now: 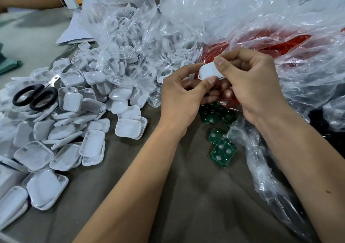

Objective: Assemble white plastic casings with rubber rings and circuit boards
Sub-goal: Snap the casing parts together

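Pinching one white casing (210, 72) between them, the left hand (183, 101) and right hand (255, 86) grip it with thumbs and fingers closed.

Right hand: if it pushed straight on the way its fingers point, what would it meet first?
The right hand points left, so it would press the white casing it holds into the left hand gripping the other side. Depth seems shared.

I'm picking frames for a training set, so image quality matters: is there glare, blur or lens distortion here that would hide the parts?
Head view: bright glare on the crumpled plastic bags washes out the casings inside; wide-angle bending stretches the forearms toward the lower edge; the white casing held between the left hand and the right hand is sharp, as are the green circuit boards; lighting is soft, with faint shadows.
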A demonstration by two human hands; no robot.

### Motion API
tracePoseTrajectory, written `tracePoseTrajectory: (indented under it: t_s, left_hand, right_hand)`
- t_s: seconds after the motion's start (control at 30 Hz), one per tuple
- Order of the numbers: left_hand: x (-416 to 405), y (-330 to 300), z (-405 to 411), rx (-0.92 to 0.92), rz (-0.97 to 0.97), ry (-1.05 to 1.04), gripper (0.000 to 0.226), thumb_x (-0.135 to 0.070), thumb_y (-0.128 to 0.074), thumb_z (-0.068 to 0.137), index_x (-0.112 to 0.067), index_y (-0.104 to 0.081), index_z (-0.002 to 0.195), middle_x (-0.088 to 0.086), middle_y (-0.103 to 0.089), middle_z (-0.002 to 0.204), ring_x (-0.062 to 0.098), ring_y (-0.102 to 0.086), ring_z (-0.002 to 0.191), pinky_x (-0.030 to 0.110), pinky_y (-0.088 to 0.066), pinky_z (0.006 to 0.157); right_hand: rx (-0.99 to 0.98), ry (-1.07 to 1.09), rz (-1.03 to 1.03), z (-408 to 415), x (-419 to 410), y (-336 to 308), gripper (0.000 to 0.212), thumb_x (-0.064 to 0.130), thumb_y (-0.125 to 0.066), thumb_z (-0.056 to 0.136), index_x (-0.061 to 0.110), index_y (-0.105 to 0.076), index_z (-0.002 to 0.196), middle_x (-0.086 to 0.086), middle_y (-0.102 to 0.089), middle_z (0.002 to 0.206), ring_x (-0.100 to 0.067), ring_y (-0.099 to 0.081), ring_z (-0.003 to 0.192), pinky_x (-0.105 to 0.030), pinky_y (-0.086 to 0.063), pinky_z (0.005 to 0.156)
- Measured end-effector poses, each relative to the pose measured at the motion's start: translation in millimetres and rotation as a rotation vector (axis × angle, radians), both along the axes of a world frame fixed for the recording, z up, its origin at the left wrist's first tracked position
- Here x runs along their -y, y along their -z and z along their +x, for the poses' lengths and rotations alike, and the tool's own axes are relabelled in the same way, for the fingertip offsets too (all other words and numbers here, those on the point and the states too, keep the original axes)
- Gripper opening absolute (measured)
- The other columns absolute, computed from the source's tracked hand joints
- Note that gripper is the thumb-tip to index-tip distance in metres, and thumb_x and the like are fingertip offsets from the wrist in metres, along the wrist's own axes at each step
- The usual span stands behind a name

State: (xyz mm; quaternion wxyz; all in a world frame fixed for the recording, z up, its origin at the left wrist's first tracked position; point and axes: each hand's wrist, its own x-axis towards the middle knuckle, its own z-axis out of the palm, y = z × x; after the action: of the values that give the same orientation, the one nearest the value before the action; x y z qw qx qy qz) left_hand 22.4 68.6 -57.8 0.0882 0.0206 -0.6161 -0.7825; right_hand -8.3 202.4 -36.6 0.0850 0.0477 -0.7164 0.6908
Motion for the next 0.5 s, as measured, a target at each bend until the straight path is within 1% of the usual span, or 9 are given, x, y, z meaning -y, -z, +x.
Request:
tracePoseTrajectory:
  t_s: [0.13, 0.2, 0.37, 0.5]
  left_hand:
    - [4.7, -1.3, -0.7, 0.025, 0.04, 0.004, 0.03, -0.002, -0.074, 0.091, 0.001, -0.068, 0.12, 0.025, -0.076, 0.088, 0.028, -0.076, 0.071, 0.03, -0.062, 0.065]
    - [5.8, -1.5, -0.8, 0.037, 0.043, 0.015, 0.029, -0.003, -0.073, 0.092, 0.002, -0.068, 0.12, 0.023, -0.076, 0.089, 0.027, -0.076, 0.072, 0.03, -0.062, 0.067]
    - [6.4, -3.8, -1.1, 0.088, 0.079, 0.05, 0.028, -0.002, -0.069, 0.094, 0.005, -0.067, 0.121, 0.02, -0.076, 0.086, 0.02, -0.073, 0.066, 0.023, -0.06, 0.061]
    - [5.3, -3.8, -1.3, 0.114, 0.088, 0.059, 0.023, 0.0, -0.067, 0.096, 0.006, -0.069, 0.117, 0.015, -0.076, 0.079, 0.017, -0.072, 0.064, 0.021, -0.058, 0.059]
  right_hand:
    - [0.074, -0.124, 0.054, -0.4, -3.5, -1.8, 0.003, 0.016, -0.071, 0.099, 0.014, -0.073, 0.097, -0.003, -0.06, 0.061, -0.014, -0.047, 0.043, -0.02, -0.033, 0.036]
    - [0.093, -0.139, 0.089, 0.7, -3.2, -2.5, 0.004, 0.016, -0.07, 0.1, 0.012, -0.072, 0.101, -0.004, -0.059, 0.06, -0.013, -0.047, 0.042, -0.018, -0.032, 0.035]
    - [0.124, -0.124, 0.051, 3.1, -2.2, -5.0, 0.003, 0.011, -0.069, 0.099, 0.008, -0.07, 0.098, -0.001, -0.054, 0.052, -0.004, -0.039, 0.034, -0.016, -0.029, 0.033]
    - [0.142, -0.114, 0.037, 3.6, -0.9, -4.6, 0.005, 0.009, -0.071, 0.098, 0.011, -0.07, 0.093, -0.001, -0.054, 0.051, -0.005, -0.038, 0.032, -0.016, -0.029, 0.032]
